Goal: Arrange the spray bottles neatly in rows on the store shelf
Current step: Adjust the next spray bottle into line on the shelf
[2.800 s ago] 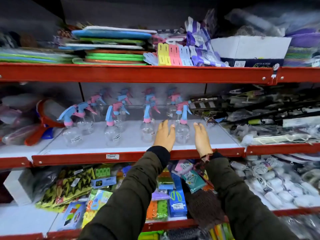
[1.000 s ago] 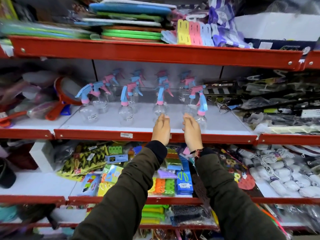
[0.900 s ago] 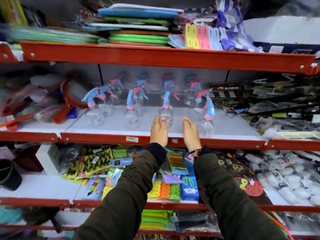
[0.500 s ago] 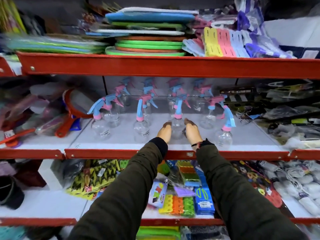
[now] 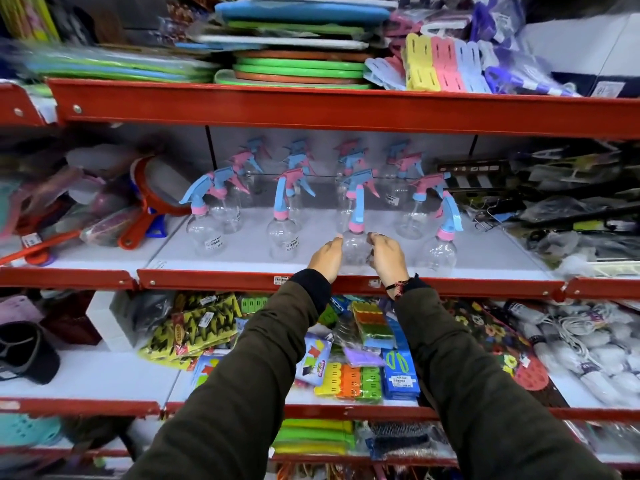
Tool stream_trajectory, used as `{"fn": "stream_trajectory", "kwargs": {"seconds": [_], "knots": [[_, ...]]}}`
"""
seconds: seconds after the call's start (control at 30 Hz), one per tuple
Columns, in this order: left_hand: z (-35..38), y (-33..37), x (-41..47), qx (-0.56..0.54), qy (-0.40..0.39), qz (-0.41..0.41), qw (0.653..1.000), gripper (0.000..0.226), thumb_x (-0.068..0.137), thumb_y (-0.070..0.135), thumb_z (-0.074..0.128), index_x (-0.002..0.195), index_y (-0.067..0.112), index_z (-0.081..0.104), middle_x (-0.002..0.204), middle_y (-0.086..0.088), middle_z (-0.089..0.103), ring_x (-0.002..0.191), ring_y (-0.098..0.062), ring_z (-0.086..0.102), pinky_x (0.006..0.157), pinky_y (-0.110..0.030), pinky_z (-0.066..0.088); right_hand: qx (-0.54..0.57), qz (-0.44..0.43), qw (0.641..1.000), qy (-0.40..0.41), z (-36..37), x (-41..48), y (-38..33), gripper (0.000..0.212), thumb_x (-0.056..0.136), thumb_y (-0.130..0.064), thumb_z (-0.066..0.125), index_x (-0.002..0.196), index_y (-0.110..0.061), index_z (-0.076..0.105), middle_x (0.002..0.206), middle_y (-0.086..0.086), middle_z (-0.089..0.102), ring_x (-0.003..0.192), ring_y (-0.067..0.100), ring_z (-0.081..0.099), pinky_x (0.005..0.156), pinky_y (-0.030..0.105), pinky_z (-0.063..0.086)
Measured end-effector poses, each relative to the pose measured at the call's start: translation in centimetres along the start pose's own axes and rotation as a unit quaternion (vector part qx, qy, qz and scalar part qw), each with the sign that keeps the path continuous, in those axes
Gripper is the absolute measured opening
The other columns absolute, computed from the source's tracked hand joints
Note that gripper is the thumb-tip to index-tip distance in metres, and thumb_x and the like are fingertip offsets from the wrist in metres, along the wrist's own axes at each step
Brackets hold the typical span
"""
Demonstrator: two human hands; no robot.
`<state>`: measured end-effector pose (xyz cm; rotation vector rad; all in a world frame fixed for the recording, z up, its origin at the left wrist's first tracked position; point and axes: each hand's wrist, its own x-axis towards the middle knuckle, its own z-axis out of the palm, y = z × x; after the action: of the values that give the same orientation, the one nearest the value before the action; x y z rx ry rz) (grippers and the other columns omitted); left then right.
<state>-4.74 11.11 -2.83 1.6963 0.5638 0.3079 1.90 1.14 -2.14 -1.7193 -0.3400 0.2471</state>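
Both hands reach onto the white shelf (image 5: 346,216) with the red front edge. Left hand (image 5: 325,256) and right hand (image 5: 386,258) cup the round clear body of one spray bottle (image 5: 356,233) between them, fingers curled against either side; grip of each is closed around it. That bottle stands upright near the front edge, blue trigger head with pink collar on top. Front row: one bottle (image 5: 205,221) at far left, a second (image 5: 282,225) beside it, then the held one, then a fourth (image 5: 441,240) at right, its head turned right. More bottles (image 5: 401,181) stand behind, toward the back wall. Dark green sleeves (image 5: 263,375) cover both arms.
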Motion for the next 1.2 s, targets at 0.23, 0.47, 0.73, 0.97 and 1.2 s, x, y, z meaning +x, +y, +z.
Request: {"fn": "stream_trajectory", "kwargs": {"seconds": [0.23, 0.47, 0.73, 0.97, 1.2], "knots": [[0.7, 0.9, -2.1, 0.06, 0.022, 0.0, 0.998, 0.058, 0.098, 0.043, 0.022, 0.135, 0.007, 0.049, 0.144, -0.016, 0.048, 0.131, -0.03, 0.045, 0.114, -0.039, 0.03, -0.045, -0.013, 0.999, -0.017, -0.9, -1.6, -0.3, 0.027, 0.097, -0.025, 0.038, 0.088, -0.01, 0.06, 0.09, 0.015, 0.06, 0.09, 0.026, 0.053, 0.081, 0.032, 0.039], [0.0, -0.6, -4.3, 0.012, 0.078, 0.051, 0.996, 0.055, 0.1, 0.034, 0.027, 0.15, 0.012, 0.027, 0.16, -0.003, 0.025, 0.147, -0.017, 0.023, 0.114, -0.023, 0.014, 0.002, -0.099, 0.993, 0.061, -0.4, -5.1, 0.4, 0.039, 0.1, -0.026, 0.04, 0.132, -0.01, 0.056, 0.137, 0.01, 0.055, 0.122, 0.02, 0.052, 0.099, 0.024, 0.036], [-4.4, -2.6, -5.7, -0.077, 0.165, 0.09, 0.979, 0.053, 0.097, 0.043, 0.031, 0.146, 0.022, 0.035, 0.156, 0.002, 0.033, 0.144, -0.015, 0.03, 0.119, -0.03, 0.02, 0.034, -0.142, 0.989, 0.015, 5.9, -7.6, -0.4, 0.037, 0.101, -0.024, 0.042, 0.132, -0.011, 0.057, 0.136, 0.007, 0.055, 0.11, 0.005, 0.049, 0.09, 0.009, 0.034], [-10.8, -3.1, -2.7, -0.043, 0.177, 0.069, 0.981, 0.056, 0.1, 0.036, 0.028, 0.151, 0.015, 0.024, 0.161, -0.002, 0.022, 0.149, -0.017, 0.019, 0.121, -0.032, 0.013, 0.069, -0.063, 0.995, -0.042, 12.8, -5.2, -2.1, 0.044, 0.101, -0.027, 0.041, 0.14, -0.008, 0.049, 0.147, 0.007, 0.049, 0.134, 0.02, 0.046, 0.107, 0.024, 0.034], [-13.4, -2.5, 0.5, 0.001, 0.083, 0.0, 0.997, 0.053, 0.1, 0.04, 0.022, 0.143, 0.013, 0.039, 0.152, -0.014, 0.039, 0.138, -0.026, 0.039, 0.107, -0.028, 0.028, 0.03, -0.007, 0.999, -0.04, 15.4, -2.1, -2.5, 0.038, 0.1, -0.026, 0.035, 0.124, -0.01, 0.06, 0.13, 0.014, 0.062, 0.117, 0.028, 0.056, 0.089, 0.026, 0.037]]}}
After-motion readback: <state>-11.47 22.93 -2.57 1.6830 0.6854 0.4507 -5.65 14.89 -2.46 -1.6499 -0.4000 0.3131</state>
